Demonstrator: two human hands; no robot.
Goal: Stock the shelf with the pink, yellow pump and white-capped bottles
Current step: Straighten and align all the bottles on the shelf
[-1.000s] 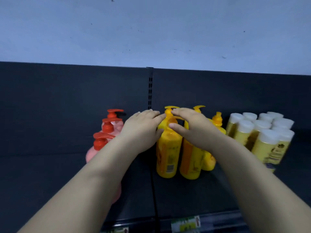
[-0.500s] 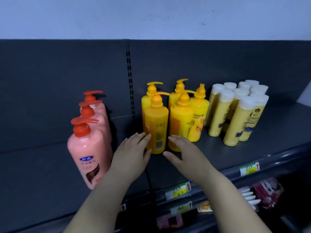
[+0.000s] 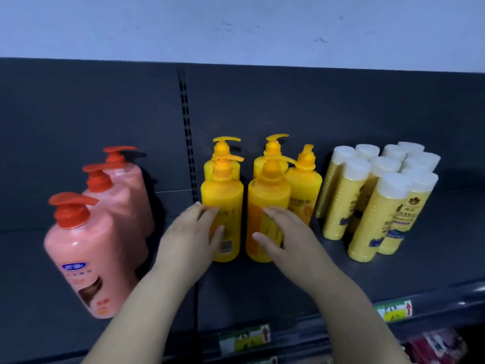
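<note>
A slotted upright is seen running down the dark back panel of the shelf, and every position here is given from it. To the left of the upright, three pink bottles with red pump heads are lined up one behind another, the nearest well forward and the farthest close to the back panel. Just right of the upright, five yellow pump bottles are stood in a group, two in front and three behind. Farther right, beyond the yellow group, the white-capped bottles are packed in a tight cluster. The left hand is laid against the front-left yellow bottle, the one nearest the upright, with fingers nearly straight along its left side and the thumb across its label. The right hand is placed on the front-right yellow bottle, the next one out, with fingers extended over its front and the thumb spread. Neither hand is wrapped round its bottle. Below the upright, price labels are fixed along the shelf's front edge.
</note>
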